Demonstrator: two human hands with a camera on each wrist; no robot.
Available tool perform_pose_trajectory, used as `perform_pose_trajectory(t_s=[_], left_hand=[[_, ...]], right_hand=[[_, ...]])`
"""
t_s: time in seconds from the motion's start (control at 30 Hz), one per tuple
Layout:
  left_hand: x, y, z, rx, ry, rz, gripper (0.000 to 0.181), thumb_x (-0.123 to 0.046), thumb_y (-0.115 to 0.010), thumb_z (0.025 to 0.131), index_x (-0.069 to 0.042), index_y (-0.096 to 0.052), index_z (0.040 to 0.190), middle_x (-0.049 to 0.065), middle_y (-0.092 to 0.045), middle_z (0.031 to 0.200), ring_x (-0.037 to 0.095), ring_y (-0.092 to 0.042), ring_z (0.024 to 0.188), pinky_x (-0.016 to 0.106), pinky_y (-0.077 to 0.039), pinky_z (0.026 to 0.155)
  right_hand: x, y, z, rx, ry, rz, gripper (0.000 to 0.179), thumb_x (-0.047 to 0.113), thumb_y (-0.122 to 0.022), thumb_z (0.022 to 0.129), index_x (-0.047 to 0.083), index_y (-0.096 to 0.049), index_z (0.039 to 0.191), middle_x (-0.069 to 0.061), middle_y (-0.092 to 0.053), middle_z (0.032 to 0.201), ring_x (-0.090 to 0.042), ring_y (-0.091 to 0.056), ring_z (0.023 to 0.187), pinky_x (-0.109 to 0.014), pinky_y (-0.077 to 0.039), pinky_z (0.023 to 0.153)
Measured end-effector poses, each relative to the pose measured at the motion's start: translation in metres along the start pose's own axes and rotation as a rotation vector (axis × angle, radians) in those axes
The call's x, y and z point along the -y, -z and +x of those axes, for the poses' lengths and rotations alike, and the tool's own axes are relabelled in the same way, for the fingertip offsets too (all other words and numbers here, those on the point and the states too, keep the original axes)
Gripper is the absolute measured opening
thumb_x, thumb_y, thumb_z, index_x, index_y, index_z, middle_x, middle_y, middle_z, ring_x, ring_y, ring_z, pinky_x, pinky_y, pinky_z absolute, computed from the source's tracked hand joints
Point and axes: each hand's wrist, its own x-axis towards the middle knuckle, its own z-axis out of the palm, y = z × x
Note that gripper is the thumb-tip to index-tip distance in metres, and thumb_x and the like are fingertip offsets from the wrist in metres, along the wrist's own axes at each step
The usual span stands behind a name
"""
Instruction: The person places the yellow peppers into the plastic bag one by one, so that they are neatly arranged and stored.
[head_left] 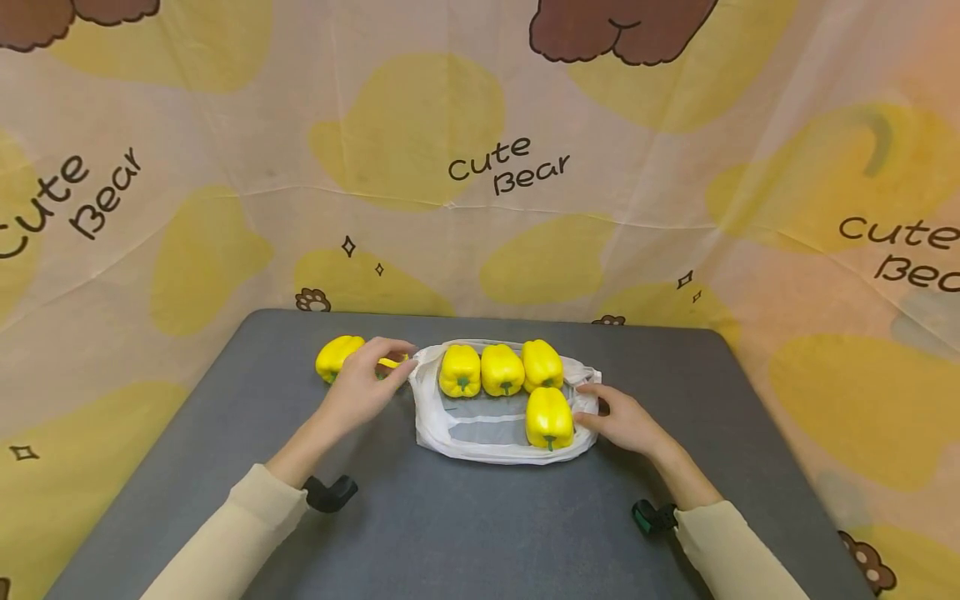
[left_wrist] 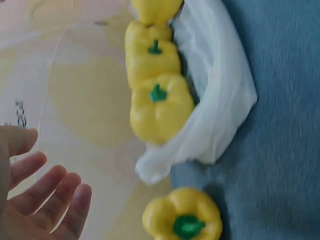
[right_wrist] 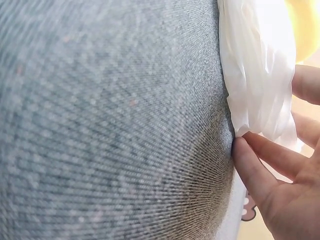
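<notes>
A white plastic bag (head_left: pixel 498 451) lies on the grey table with its mouth spread open. Inside are several yellow bell peppers: three in a row at the back, and one bell pepper (head_left: pixel 550 417) at the front right. My left hand (head_left: pixel 367 379) hovers beside the bag's left rim; its fingers are loosely bent with nothing in them in the left wrist view. Partly behind that hand sits another yellow bell pepper (head_left: pixel 337 357), outside the bag. At the right end, my right hand (head_left: pixel 618 419) pinches the bag's edge, plastic between thumb and fingers.
The grey table (head_left: pixel 480 533) ends at a cloth backdrop (head_left: pixel 480 250) printed with bears and lettering. A strip of yellow shows between the left thumb and fingers, behind the hand. Dark bands circle both wrists.
</notes>
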Motion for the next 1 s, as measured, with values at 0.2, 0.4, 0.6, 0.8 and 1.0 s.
perform_pose_trajectory(t_s=[0.2,0.4,0.6,0.8,1.0], left_hand=[[0.014,0.020,0.000,-0.074,0.006,0.054,0.029,-0.013,-0.072,0.096,0.000,-0.069,0.121,0.015,-0.067,0.115,0.030,-0.063,0.102,0.053,-0.057,0.086],[0.030,0.035,-0.001,-0.145,0.014,0.104,0.028,-0.016,-0.071,0.097,0.000,-0.068,0.120,0.017,-0.067,0.115,0.031,-0.065,0.102,0.053,-0.057,0.084],[0.046,0.044,0.002,-0.186,0.030,0.095,0.028,-0.018,-0.069,0.098,-0.001,-0.068,0.120,0.013,-0.067,0.113,0.029,-0.065,0.101,0.051,-0.056,0.083],[0.060,0.046,0.005,-0.192,0.055,0.090,0.029,-0.019,-0.067,0.100,0.001,-0.068,0.121,0.017,-0.066,0.115,0.033,-0.063,0.103,0.052,-0.053,0.084],[0.070,0.050,0.007,-0.191,0.122,0.091,0.034,-0.026,-0.064,0.102,0.000,-0.067,0.124,0.017,-0.065,0.118,0.032,-0.062,0.107,0.045,-0.050,0.089]], right_hand=[[0.001,0.000,-0.001,0.002,-0.003,0.009,0.062,0.041,-0.067,0.096,0.004,-0.055,0.144,-0.022,-0.053,0.145,-0.042,-0.049,0.133,-0.063,-0.038,0.108],[0.001,0.000,-0.001,0.003,0.001,0.017,0.062,0.040,-0.068,0.096,0.003,-0.055,0.144,-0.021,-0.054,0.145,-0.041,-0.050,0.131,-0.062,-0.041,0.106],[-0.001,0.000,-0.001,-0.004,0.015,0.009,0.062,0.039,-0.068,0.096,0.002,-0.055,0.144,-0.021,-0.055,0.144,-0.042,-0.050,0.132,-0.062,-0.041,0.106],[-0.001,-0.001,0.000,-0.008,0.015,0.004,0.061,0.038,-0.068,0.096,0.002,-0.055,0.143,-0.021,-0.055,0.143,-0.042,-0.050,0.131,-0.062,-0.040,0.106],[0.000,-0.001,0.000,-0.004,0.009,-0.002,0.061,0.039,-0.068,0.096,0.002,-0.055,0.143,-0.021,-0.056,0.143,-0.041,-0.051,0.130,-0.061,-0.042,0.105]])
